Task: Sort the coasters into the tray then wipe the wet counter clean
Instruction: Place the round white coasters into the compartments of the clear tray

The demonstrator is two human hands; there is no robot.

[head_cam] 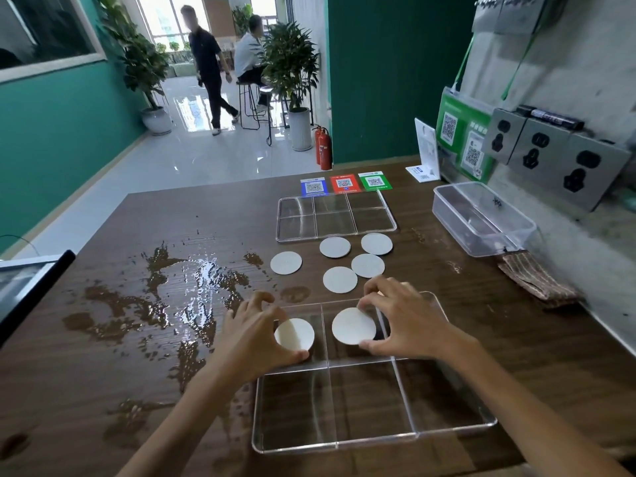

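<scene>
Coasters: the left hand (pixel 256 333) pinches one (pixel 294 334) over the near tray's (pixel 375 438) far-left cell, and the right hand (pixel 402 321) pinches another (pixel 353 326) over the far-middle cell. Five more (pixel 340 279) lie on the dark wood counter (pixel 516 356) between this tray and a second tray (pixel 335 215). Spilled water (pixel 192 287) spreads at left. A cloth (pixel 537 278) lies at right by a clear box (pixel 481 218). Beyond, teal walls, potted plants, and two people on a glossy floor.

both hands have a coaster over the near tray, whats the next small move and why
Probably lower and let go: the left hand holds a coaster over the near tray's far-left compartment, the right hand holds another coaster over the far-middle one. Both compartments look empty, and five loose coasters still wait on the counter.
</scene>
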